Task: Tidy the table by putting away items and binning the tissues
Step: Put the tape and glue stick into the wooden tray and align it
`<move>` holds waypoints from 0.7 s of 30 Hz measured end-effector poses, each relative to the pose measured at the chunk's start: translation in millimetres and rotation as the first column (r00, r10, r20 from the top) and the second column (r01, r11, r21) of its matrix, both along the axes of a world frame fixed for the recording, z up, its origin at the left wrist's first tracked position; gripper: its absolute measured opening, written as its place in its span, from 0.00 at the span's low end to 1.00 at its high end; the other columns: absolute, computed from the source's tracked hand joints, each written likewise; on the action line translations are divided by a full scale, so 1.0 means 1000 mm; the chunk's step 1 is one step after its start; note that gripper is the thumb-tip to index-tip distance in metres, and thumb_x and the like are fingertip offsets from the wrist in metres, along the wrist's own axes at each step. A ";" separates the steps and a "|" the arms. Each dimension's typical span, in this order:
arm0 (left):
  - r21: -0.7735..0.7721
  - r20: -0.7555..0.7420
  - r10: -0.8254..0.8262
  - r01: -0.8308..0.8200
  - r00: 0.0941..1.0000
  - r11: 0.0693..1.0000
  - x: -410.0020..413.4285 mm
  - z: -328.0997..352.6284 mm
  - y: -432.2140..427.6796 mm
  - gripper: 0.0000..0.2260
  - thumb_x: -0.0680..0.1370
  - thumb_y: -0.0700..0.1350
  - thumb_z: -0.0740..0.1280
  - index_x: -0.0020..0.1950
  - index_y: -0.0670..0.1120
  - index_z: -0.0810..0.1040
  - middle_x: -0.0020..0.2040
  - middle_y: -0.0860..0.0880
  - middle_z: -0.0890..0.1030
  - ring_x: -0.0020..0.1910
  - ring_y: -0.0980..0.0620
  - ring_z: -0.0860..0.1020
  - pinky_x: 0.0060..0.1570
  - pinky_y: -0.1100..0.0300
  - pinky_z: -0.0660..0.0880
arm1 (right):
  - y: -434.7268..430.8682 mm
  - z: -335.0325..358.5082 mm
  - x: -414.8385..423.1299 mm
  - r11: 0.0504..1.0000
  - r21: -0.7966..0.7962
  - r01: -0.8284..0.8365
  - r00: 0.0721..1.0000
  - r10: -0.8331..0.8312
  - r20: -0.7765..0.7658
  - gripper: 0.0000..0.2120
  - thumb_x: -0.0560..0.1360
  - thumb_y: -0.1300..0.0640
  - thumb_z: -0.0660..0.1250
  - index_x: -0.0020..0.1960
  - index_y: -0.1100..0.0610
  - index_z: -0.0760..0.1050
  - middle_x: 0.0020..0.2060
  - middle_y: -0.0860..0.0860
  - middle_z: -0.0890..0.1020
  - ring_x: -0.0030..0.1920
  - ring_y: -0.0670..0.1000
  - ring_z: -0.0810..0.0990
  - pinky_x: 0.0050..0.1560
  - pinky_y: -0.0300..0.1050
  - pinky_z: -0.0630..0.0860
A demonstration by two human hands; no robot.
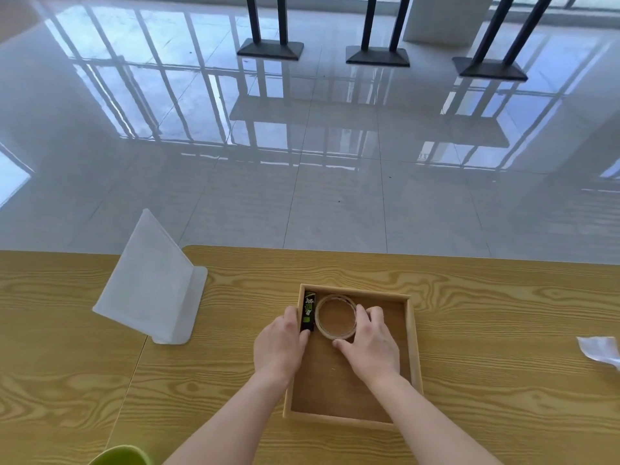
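A long light-wood grained table (486, 330) fills the lower half, with a shallow square wooden tray (414, 347) set near its far edge. Off to the left a white frosted plastic sign stand (151, 283) is parked, tilted back. Inside the tray's far-left corner, a clear ring-shaped tape roll (336, 317) is being gripped by the right hand (370, 347), fingers curled around its rim. Right beside it, a small black-and-green rectangular packet (308, 312) is pinched against the tray wall by the left hand (278, 347). A crumpled white tissue (599, 350) is left way over at the right edge, and a green rounded rim (120, 456) is just visible at the bottom.
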State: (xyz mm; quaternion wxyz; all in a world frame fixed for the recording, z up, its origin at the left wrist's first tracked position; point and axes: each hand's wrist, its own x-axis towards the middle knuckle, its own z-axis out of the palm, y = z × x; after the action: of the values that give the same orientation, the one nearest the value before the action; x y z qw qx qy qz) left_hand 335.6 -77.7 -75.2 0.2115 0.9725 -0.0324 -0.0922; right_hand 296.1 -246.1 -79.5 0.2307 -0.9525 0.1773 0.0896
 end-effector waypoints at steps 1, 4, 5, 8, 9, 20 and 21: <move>-0.005 0.002 -0.002 0.002 1.000 1.000 0.000 -0.001 0.001 0.15 0.78 0.54 0.66 0.60 0.50 0.70 0.48 0.51 0.83 0.46 0.49 0.81 0.38 0.56 0.77 | 0.000 -0.001 0.000 1.000 -0.002 0.002 1.000 -0.002 0.001 0.43 0.71 0.40 0.73 0.78 0.54 0.58 0.64 0.49 0.66 0.62 0.50 0.75 0.53 0.44 0.78; -0.033 0.006 -0.010 0.010 1.000 0.999 -0.002 -0.002 0.003 0.15 0.78 0.54 0.66 0.60 0.50 0.70 0.48 0.51 0.82 0.45 0.49 0.81 0.40 0.55 0.78 | 0.000 -0.002 0.001 1.000 0.001 0.001 1.000 -0.001 0.010 0.43 0.71 0.40 0.73 0.78 0.53 0.57 0.64 0.49 0.66 0.62 0.50 0.74 0.52 0.43 0.78; -0.046 0.001 -0.007 0.007 1.000 0.999 -0.002 -0.002 0.004 0.15 0.78 0.54 0.67 0.61 0.50 0.70 0.48 0.51 0.82 0.45 0.50 0.81 0.41 0.55 0.78 | -0.001 -0.002 0.001 1.000 0.009 0.000 1.000 0.000 0.014 0.44 0.71 0.40 0.74 0.78 0.53 0.57 0.64 0.49 0.66 0.62 0.50 0.74 0.53 0.43 0.78; -0.109 -0.028 0.018 -0.021 0.999 0.994 -0.007 -0.001 0.007 0.19 0.77 0.54 0.67 0.65 0.51 0.69 0.53 0.52 0.81 0.49 0.51 0.80 0.45 0.57 0.77 | -0.003 -0.001 0.001 0.998 0.056 -0.002 1.000 0.000 0.030 0.46 0.69 0.41 0.76 0.78 0.54 0.56 0.64 0.50 0.66 0.63 0.51 0.73 0.58 0.43 0.76; -0.131 -0.039 0.023 -0.028 0.999 0.991 -0.009 -0.001 0.008 0.19 0.77 0.53 0.67 0.66 0.51 0.69 0.54 0.52 0.81 0.51 0.51 0.79 0.48 0.57 0.76 | -0.004 -0.001 0.000 0.997 0.074 -0.005 0.999 0.002 0.037 0.46 0.69 0.42 0.76 0.78 0.54 0.56 0.65 0.50 0.67 0.64 0.51 0.73 0.60 0.44 0.74; -0.269 -0.124 0.056 -0.088 0.991 0.959 -0.046 0.002 0.024 0.26 0.76 0.47 0.67 0.74 0.48 0.67 0.54 0.52 0.79 0.50 0.55 0.76 0.51 0.62 0.73 | -0.038 0.027 -0.049 1.000 0.012 0.002 0.979 -0.005 0.205 0.19 0.76 0.55 0.72 0.66 0.56 0.77 0.57 0.50 0.80 0.58 0.51 0.78 0.57 0.43 0.74; -0.279 -0.124 0.060 -0.093 0.991 0.956 -0.050 0.002 0.026 0.26 0.76 0.46 0.67 0.74 0.49 0.67 0.54 0.52 0.79 0.49 0.56 0.76 0.49 0.63 0.72 | -0.043 0.028 -0.056 1.000 -0.007 0.021 0.978 -0.019 0.208 0.19 0.76 0.56 0.72 0.66 0.56 0.77 0.57 0.51 0.80 0.59 0.52 0.77 0.58 0.44 0.74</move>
State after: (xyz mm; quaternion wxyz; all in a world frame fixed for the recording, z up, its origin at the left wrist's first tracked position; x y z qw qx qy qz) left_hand 285.7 -51.8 -72.7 0.3540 0.9256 0.0044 -0.1337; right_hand 240.6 -289.5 -51.7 0.2447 -0.9559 0.1620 -0.0137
